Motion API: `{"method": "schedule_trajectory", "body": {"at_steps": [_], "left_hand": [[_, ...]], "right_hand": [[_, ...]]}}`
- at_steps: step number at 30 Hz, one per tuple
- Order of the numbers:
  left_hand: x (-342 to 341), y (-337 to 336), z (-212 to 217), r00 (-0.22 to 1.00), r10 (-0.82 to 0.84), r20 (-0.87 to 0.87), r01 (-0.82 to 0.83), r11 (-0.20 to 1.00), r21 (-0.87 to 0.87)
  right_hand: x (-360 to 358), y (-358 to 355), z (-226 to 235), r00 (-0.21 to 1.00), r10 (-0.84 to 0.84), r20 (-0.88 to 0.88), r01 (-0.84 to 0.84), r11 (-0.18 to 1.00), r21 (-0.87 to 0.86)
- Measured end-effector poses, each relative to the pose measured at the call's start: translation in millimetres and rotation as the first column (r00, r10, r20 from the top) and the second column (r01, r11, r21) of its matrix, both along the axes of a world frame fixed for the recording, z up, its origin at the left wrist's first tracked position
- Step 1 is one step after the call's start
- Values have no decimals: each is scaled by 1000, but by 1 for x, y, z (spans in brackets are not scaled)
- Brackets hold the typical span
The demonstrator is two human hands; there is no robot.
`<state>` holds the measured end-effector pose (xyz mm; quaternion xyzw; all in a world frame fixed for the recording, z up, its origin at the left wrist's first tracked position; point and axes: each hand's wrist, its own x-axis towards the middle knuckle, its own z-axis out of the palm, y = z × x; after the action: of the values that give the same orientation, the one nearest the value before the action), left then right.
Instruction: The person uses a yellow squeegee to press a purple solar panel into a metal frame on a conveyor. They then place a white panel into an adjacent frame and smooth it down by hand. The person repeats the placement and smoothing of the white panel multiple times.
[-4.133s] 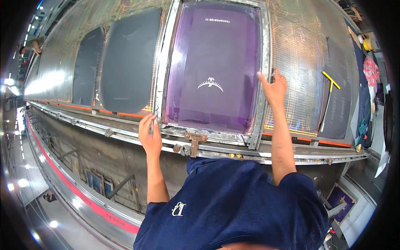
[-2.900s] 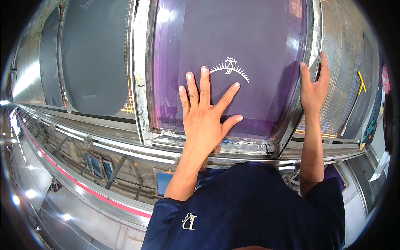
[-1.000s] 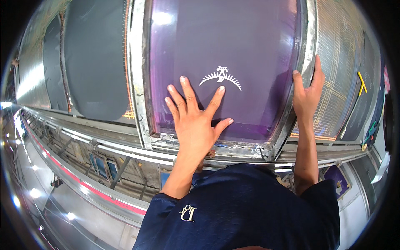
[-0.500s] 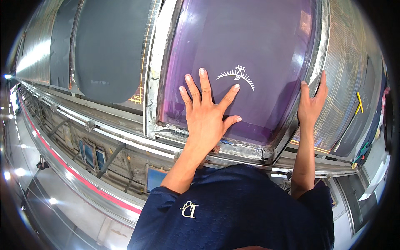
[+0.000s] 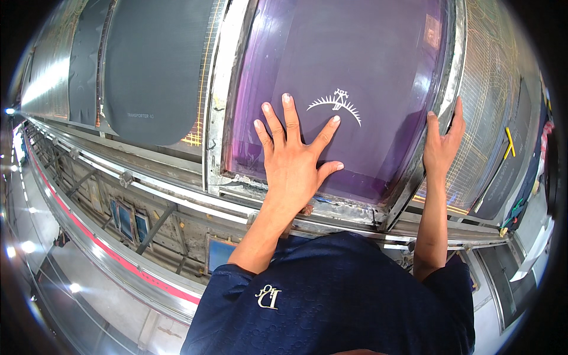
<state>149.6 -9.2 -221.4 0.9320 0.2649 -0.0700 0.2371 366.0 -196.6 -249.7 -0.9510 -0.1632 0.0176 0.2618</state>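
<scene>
Fingers (image 5: 289, 121) of the left hand (image 5: 294, 161) are spread wide apart, lying flat on the purple screen mesh (image 5: 355, 65) and clamped on nothing. Just beyond the index fingertip sits a white arched emblem (image 5: 335, 105) printed on the mesh. The right hand (image 5: 442, 147) rests with fingers together along the metal frame (image 5: 438, 115) at the screen's right edge. Farther left of the fingers lies a dark grey panel (image 5: 151, 65).
</scene>
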Motion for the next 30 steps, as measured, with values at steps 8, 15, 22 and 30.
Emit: {"method": "schedule_trajectory", "body": {"at_steps": [8, 15, 22, 30], "left_hand": [[0, 0, -1, 1000, 9, 15, -9, 1000, -12], [-1, 0, -4, 1000, 5, 7, -5, 1000, -13], [0, 0, -3, 1000, 2, 8, -2, 1000, 0], [2, -1, -2, 1000, -1, -13, 1, 1000, 8]], "right_hand": [[1, -2, -1, 1000, 11, 5, -11, 1000, -5], [1, -1, -1, 1000, 19, 18, -19, 1000, -4], [-1, 1, 0, 1000, -15, 0, 15, 1000, 19], [1, -1, -2, 1000, 11, 13, -11, 999, 52]]}}
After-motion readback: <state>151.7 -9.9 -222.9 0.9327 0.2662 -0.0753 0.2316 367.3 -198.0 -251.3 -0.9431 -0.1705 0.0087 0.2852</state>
